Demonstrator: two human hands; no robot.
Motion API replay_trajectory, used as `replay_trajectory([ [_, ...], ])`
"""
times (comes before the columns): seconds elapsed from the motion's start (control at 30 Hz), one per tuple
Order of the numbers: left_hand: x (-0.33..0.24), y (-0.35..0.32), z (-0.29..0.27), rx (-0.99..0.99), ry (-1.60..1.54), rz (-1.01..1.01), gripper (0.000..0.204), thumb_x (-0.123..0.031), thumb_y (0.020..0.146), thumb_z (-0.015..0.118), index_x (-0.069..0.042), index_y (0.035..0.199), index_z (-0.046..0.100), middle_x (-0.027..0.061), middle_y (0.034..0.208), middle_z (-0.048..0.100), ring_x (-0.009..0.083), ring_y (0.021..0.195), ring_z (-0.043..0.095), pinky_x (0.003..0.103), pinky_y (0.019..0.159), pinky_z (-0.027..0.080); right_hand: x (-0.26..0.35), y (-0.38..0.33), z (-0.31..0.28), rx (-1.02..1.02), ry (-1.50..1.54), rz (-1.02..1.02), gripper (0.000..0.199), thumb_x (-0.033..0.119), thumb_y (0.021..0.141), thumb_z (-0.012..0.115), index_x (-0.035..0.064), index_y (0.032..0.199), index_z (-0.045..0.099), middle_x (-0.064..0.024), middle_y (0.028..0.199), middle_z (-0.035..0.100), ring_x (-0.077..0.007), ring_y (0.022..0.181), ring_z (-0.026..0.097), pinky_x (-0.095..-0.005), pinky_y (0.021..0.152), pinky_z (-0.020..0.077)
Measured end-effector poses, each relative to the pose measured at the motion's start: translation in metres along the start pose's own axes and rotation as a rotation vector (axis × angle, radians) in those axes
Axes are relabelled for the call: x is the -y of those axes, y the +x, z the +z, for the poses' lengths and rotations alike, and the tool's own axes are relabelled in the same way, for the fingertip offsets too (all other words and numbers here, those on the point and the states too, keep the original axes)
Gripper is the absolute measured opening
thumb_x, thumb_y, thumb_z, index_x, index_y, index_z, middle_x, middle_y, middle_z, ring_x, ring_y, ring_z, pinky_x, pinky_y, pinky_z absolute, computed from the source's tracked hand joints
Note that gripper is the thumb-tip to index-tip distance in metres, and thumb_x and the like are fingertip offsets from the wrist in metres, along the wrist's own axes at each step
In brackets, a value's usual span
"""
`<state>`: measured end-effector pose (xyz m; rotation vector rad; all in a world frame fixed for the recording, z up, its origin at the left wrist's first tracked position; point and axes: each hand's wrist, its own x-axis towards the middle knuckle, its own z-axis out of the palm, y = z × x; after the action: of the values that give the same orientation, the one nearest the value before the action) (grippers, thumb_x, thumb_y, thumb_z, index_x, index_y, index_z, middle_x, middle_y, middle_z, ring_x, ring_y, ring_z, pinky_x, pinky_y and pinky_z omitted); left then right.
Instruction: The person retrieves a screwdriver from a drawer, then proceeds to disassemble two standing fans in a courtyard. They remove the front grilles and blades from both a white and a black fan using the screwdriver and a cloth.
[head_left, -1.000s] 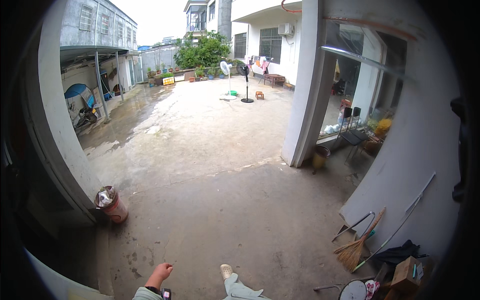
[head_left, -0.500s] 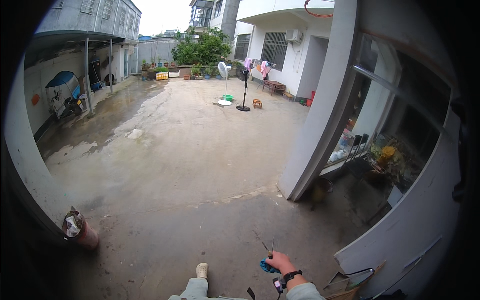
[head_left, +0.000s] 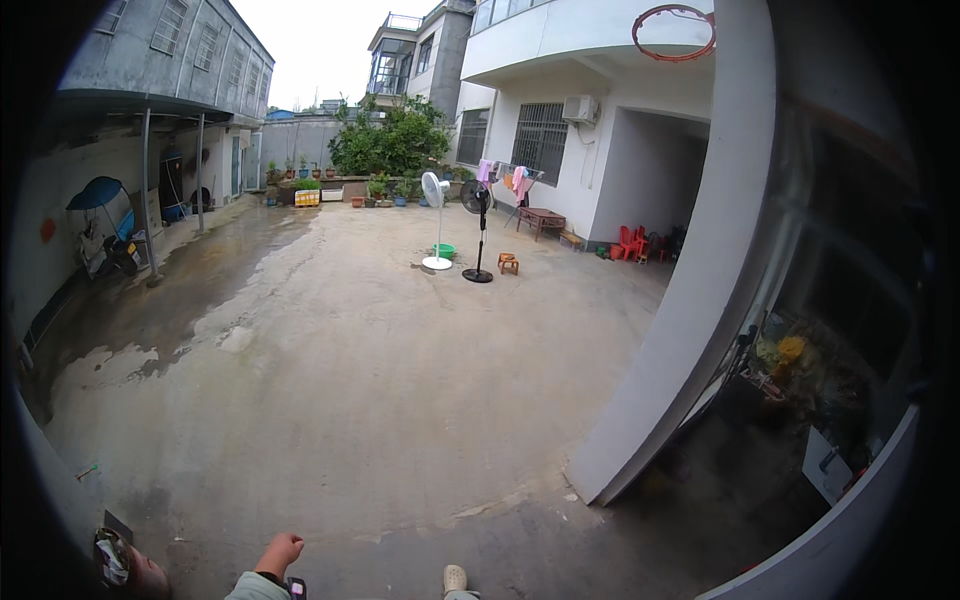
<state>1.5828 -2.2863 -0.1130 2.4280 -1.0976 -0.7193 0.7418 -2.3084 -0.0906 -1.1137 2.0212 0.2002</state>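
Observation:
My left hand (head_left: 281, 553) swings low at the bottom left, its fingers curled in, and nothing shows in it. A dark band and a small device sit at its wrist, below a pale sleeve. No part of my right hand is in the picture. One shoe of mine, a cream clog (head_left: 455, 578), shows at the lower edge. Ahead in the yard stand a white pedestal fan (head_left: 436, 220) and a black pedestal fan (head_left: 480, 230). Beside them are a green basin (head_left: 445, 250) and a small wooden stool (head_left: 508, 264).
A wide pillar (head_left: 680, 370) rises on the right. A reddish bin (head_left: 140, 575) holding rubbish stands at the lower left. Wet patches (head_left: 200, 270) mark the concrete near a parked scooter (head_left: 105, 240). Farther off are a clothes rack (head_left: 518, 183), a low table (head_left: 541, 222) and red chairs (head_left: 632, 242).
I have moved forward, and the fans look nearer. My right hand, with thin pointed tools and something blue in it, has left the picture. My left hand has come in.

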Motion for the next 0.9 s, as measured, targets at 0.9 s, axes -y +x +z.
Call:
replay_trajectory([
  [0.9,-0.28,0.742,-0.083,-0.013,-0.394,-0.658,0.035,-0.026,0.085,0.073,0.005,0.101,0.073,0.0174,0.087,0.074,0.0249,0.075,0.072,0.04,0.07,0.057,1.196,0.39,-0.343,-0.064,0.217,-1.058,0.04,0.035,0.086,0.069,0.0085,0.115,0.065,-0.0113,0.104,0.071,-0.0248,0.099,0.067,-0.0375,0.089,0.0518],
])
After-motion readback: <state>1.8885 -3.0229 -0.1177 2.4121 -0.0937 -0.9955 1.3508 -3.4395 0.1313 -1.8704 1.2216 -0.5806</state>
